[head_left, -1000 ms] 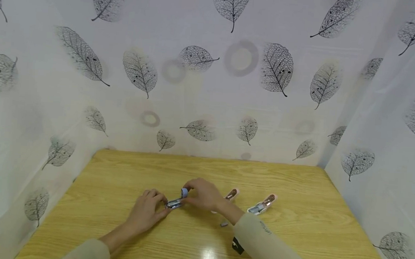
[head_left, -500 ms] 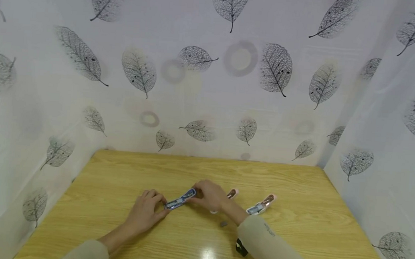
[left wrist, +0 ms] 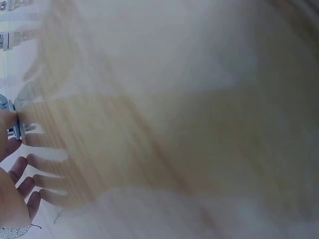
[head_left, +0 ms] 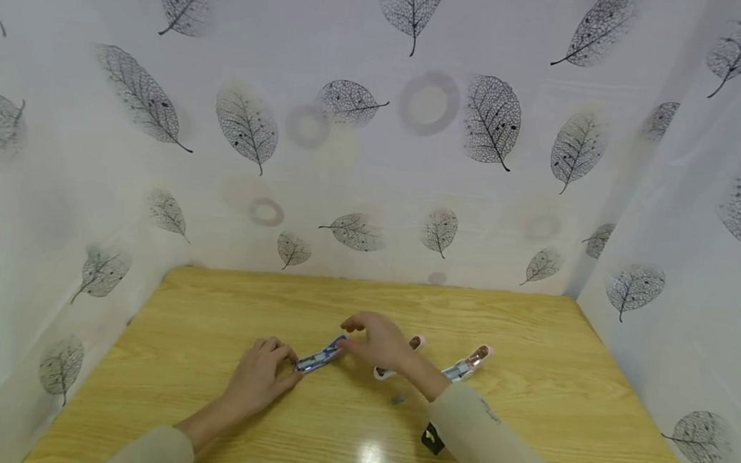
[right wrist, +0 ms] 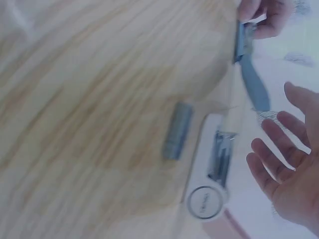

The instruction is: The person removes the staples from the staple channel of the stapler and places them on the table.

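A blue stapler (head_left: pixel 321 358) is swung open in front of me, its two arms spread out in a long line. My left hand (head_left: pixel 258 376) pinches its left end between thumb and fingers, seen also at the left edge of the left wrist view. My right hand (head_left: pixel 377 345) hovers at the stapler's other end with its fingers loose and spread. The right wrist view shows that hand (right wrist: pixel 294 174) apart from the raised blue arm (right wrist: pixel 255 87) of the stapler, holding nothing.
Right of the blue stapler lie a white-and-pink stapler (head_left: pixel 383 373), partly behind my right wrist, and another one (head_left: pixel 460 369) farther right. A small grey strip of staples (head_left: pixel 397 399) and a black item (head_left: pixel 433 439) lie nearer. Leaf-patterned curtains (head_left: pixel 375 167) enclose the wooden table (head_left: pixel 262 303).
The blue stapler's right arm was folded upright, then swung out to the right. My right hand has let go of it, and its fingers have spread. The left hand has stayed put.
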A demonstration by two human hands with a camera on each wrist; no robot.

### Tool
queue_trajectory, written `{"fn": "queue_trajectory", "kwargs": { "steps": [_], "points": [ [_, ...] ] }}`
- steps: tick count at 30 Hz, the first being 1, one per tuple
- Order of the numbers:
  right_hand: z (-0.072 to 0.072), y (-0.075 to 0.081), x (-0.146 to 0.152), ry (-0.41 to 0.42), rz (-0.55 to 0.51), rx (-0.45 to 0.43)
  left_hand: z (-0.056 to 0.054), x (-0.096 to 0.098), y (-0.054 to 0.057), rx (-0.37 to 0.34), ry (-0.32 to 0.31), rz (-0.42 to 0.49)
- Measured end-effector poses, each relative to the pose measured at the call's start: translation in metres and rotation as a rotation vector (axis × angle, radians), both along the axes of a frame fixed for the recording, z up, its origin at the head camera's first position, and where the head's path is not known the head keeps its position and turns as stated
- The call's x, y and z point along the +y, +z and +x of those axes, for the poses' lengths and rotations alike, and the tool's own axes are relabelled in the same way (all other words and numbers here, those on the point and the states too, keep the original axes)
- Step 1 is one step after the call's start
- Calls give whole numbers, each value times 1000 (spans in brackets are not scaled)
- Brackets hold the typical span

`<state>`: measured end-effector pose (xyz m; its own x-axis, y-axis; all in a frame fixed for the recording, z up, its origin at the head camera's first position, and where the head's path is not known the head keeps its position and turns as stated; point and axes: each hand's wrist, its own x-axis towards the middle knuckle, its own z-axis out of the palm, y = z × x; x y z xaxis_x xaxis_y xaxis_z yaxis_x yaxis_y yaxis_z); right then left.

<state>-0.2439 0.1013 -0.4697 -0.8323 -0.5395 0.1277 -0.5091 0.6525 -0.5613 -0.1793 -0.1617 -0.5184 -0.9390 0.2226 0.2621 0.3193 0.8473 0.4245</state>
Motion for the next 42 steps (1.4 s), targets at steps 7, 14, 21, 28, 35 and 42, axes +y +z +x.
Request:
{"fn": "queue_trajectory", "kwargs": {
  "steps": [7, 14, 21, 28, 35, 42],
  "points": [
    [9, 12, -3, -54, -117, -63, -1, 0, -2, 4, 0, -7],
    [18, 12, -14, -149, -318, -221, -2, 0, -1, -2, -2, -14],
    [27, 1, -31, -242, -486, -437, -2, 0, -1, -12, -1, -21],
    [34, -14, -51, -285, -445, -352, -1, 0, 0, -9, -3, -24],
    [43, -21, -68, -317, -460, -417, 1, -1, -1, 34, -11, -13],
    [48, -20, -73, -333, -486, -473, 1, -1, -4, 53, -16, -7]
  ]
}}
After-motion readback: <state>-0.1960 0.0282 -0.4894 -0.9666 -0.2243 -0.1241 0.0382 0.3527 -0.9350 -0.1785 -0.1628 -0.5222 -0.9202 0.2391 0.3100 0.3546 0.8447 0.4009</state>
